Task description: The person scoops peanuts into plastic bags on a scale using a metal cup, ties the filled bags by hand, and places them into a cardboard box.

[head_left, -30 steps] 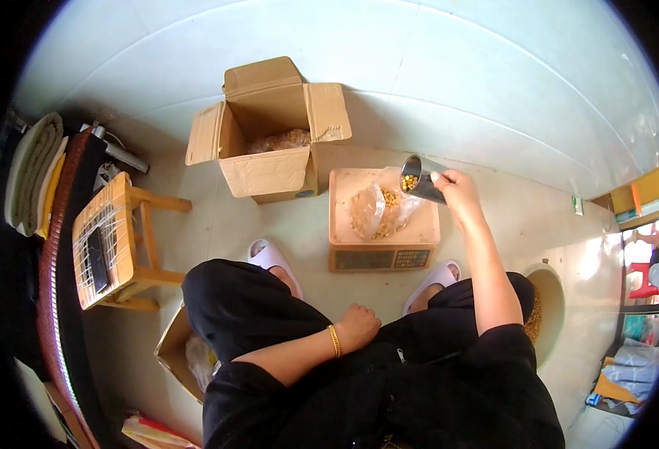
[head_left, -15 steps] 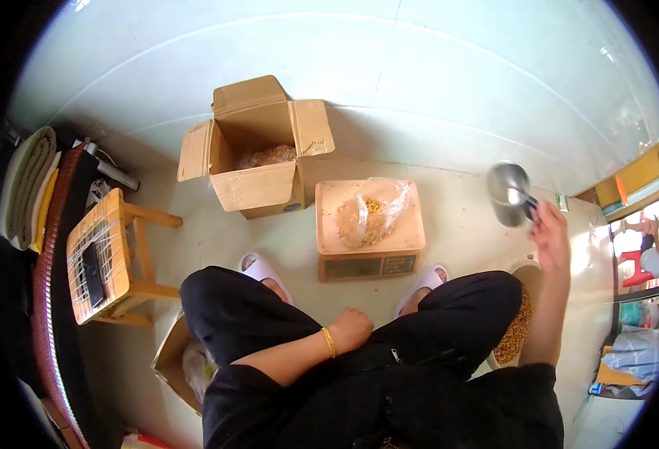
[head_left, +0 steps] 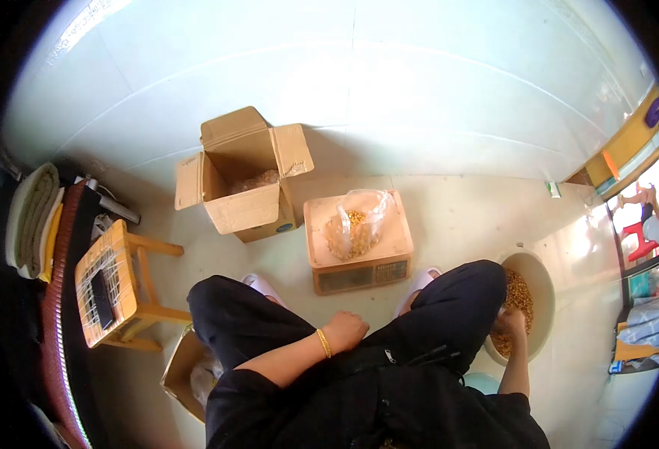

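So, at the lower right, the right hand point(head_left: 510, 323) is down inside the round bucket point(head_left: 542, 318) of golden-brown kernels point(head_left: 520, 290), fingers hidden, so its grip can't be made out. At lower centre, the left hand point(head_left: 346, 330) curls into a loose fist, nothing showing in it. Mid-frame, a clear plastic bag point(head_left: 353, 238), partly filled with kernels, sits on the pink digital scale point(head_left: 319, 243); upper left of that gapes a cardboard box point(head_left: 243, 211).
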A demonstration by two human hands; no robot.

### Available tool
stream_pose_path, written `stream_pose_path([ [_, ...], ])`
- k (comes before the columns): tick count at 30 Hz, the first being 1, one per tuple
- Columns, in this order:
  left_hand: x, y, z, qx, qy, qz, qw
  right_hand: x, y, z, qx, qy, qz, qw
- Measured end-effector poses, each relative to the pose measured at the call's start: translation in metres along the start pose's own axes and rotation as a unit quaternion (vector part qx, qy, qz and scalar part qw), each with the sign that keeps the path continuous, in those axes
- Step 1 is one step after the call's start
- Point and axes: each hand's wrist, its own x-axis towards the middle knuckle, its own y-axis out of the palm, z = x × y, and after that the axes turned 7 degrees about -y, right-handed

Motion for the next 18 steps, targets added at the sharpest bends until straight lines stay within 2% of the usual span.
stream_pose_path([
  [1,0.001,-0.002,0.0,-0.005,-0.007,0.003,1.0,-0.003,0.003,0.001,0.006,-0.004,0.0,1.0],
  [3,-0.003,-0.004,0.001,-0.007,-0.019,0.009,1.0,-0.018,0.0,0.009,0.128,0.017,0.076,0.989],
  [4,-0.005,-0.005,0.002,-0.011,-0.011,-0.001,1.0,-0.018,-0.019,0.026,0.06,0.068,0.122,0.988],
  [6,-0.002,-0.014,0.003,-0.009,0.004,-0.009,1.0,-0.001,-0.022,0.006,-0.023,-0.033,0.017,0.999],
  [8,0.005,-0.041,-0.003,-0.005,-0.049,0.063,0.997,0.014,-0.049,0.021,-0.008,-0.09,-0.088,0.992],
  [9,0.006,-0.059,-0.005,-0.003,-0.046,0.064,0.997,0.009,-0.084,0.052,0.021,-0.095,-0.09,0.991],
  [10,0.005,-0.081,-0.006,0.016,-0.028,0.014,0.999,0.008,-0.115,0.087,0.05,-0.102,-0.092,0.989],
  [11,0.007,-0.099,-0.004,0.035,-0.011,-0.036,0.999,0.023,-0.125,0.1,0.095,-0.136,-0.118,0.979],
  [14,0.024,-0.142,0.013,0.042,-0.03,-0.052,0.997,0.04,-0.166,0.177,0.195,-0.279,-0.164,0.926],
  [16,0.037,-0.169,0.03,0.038,-0.03,-0.057,0.997,0.015,-0.19,0.256,0.278,-0.32,-0.123,0.897],
  [17,0.044,-0.177,0.04,0.031,-0.066,-0.087,0.994,0.02,-0.181,0.282,0.311,-0.378,-0.114,0.865],
  [18,0.05,-0.182,0.049,0.023,-0.102,-0.117,0.988,0.02,-0.177,0.311,0.288,-0.378,-0.059,0.878],
])
